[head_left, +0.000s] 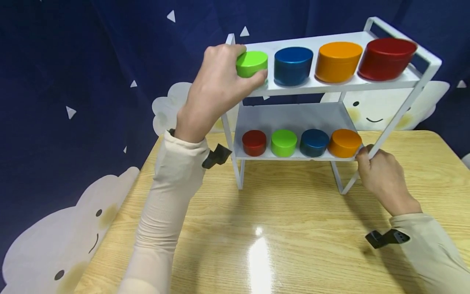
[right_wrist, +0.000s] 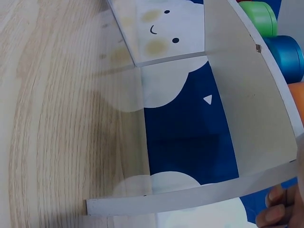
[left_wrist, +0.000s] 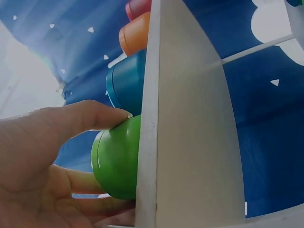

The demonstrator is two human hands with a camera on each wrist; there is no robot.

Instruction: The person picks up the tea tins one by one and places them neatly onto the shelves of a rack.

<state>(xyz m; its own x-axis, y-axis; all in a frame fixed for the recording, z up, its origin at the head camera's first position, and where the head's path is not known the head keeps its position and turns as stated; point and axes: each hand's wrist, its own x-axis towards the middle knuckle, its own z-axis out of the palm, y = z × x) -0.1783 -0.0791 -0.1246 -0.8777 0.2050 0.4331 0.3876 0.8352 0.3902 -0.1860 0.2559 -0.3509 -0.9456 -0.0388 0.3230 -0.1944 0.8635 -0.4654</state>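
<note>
A white two-tier rack (head_left: 293, 90) stands on the table. On its upper shelf, my left hand (head_left: 224, 81) holds a light green round tin (head_left: 251, 61) at the left end. The left wrist view shows the thumb on one side of this green tin (left_wrist: 118, 159) and fingers on the other, with its base at the shelf. To its right sit a blue tin (head_left: 293, 67), an orange tin (head_left: 338, 63) and a red tin (head_left: 387, 61). My right hand (head_left: 383, 177) grips the rack's right leg beside the lower shelf; its curled fingers (right_wrist: 275, 213) show partly in the right wrist view.
Along the lower shelf stand a red tin (head_left: 254, 143), a green tin (head_left: 284, 143), a blue tin (head_left: 314, 143) and an orange tin (head_left: 345, 144). The wooden table (head_left: 293, 237) extends in front of the rack. Behind hangs a dark blue curtain (head_left: 110, 53) with clouds and triangles.
</note>
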